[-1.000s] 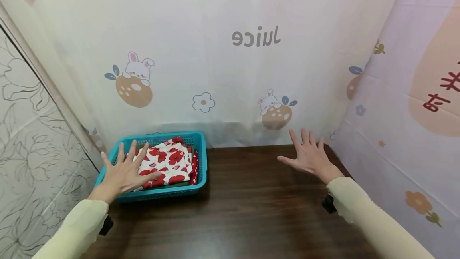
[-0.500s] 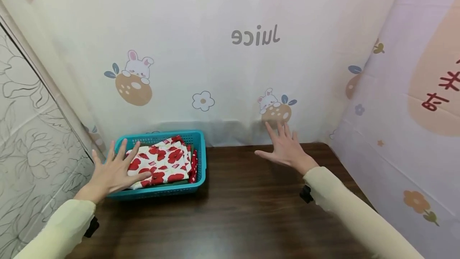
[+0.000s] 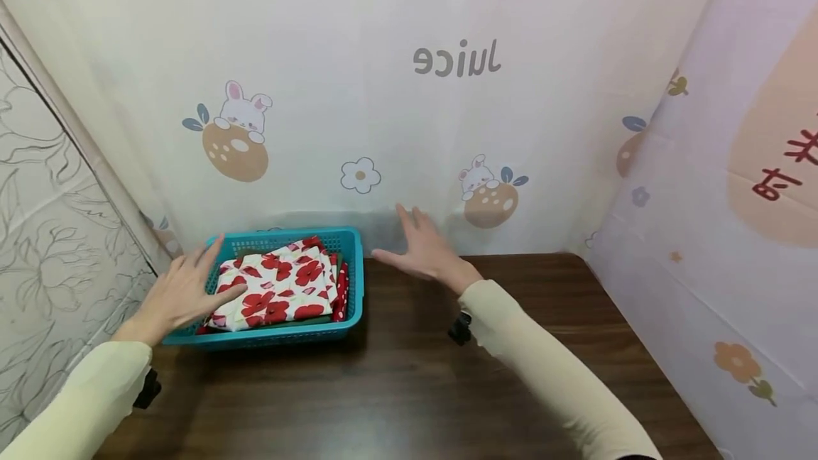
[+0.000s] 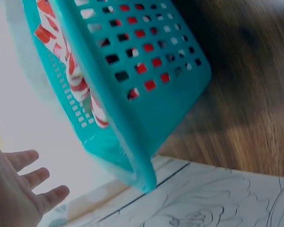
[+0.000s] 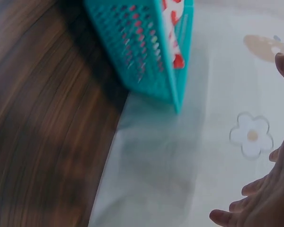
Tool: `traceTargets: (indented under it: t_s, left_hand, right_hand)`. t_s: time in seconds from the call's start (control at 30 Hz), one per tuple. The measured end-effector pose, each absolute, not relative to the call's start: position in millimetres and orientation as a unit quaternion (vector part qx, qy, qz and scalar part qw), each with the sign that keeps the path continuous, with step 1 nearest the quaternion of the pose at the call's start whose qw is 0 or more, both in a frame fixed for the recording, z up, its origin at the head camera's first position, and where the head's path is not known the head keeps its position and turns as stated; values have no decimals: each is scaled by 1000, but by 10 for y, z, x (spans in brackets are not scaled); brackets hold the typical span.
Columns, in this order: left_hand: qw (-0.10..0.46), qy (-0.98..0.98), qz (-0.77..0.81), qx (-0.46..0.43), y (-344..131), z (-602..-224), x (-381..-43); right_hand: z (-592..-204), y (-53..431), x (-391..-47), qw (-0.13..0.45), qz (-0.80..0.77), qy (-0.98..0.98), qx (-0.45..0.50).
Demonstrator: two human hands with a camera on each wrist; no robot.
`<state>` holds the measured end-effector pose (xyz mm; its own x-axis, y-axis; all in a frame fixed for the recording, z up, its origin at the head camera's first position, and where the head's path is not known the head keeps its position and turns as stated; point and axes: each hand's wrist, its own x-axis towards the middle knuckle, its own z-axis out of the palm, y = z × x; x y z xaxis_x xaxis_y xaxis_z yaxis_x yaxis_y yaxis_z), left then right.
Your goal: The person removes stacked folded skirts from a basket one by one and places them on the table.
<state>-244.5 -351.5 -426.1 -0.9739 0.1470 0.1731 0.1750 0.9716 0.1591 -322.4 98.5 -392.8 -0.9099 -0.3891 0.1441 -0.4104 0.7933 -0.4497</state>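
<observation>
A teal plastic basket (image 3: 348, 282) with perforated walls stands at the back left of the table. Inside lies folded white cloth with red flowers (image 3: 275, 282), beside a strip of red polka-dot fabric (image 3: 341, 293) and some dark green fabric. My left hand (image 3: 182, 297) hovers at the basket's left end, fingers extended, thumb pointing over the cloth. Off the basket's right side my right hand (image 3: 428, 250) is spread in the air, thumb toward the rim. Neither hand holds anything. The left wrist view shows the left fingers (image 4: 35, 177) apart from the basket.
A dark brown wooden table (image 3: 396, 389) extends in front and to the right. White printed curtain (image 3: 364, 91) hangs behind it, a lilac-tinted one (image 3: 677, 304) on the right. At left is a flower-line panel (image 3: 51, 268).
My right hand has travelled left across the table toward the basket. My left hand has shifted slightly left and down, its fingers closer together. The basket and cloth stay in place.
</observation>
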Motion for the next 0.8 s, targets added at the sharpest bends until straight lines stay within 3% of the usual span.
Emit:
traceTargets:
  t_s: [0.33,0.8]
  left_hand:
    - [43,-989,-133,-43,-3642,-4204,-2513]
    - [-51,-973,-225,-3,-3558,-4485,-2712]
  right_hand:
    - [-3999,312,-3342,-19,300,-927,222]
    - [-4350,-311,-3122,-113,406,-887,191]
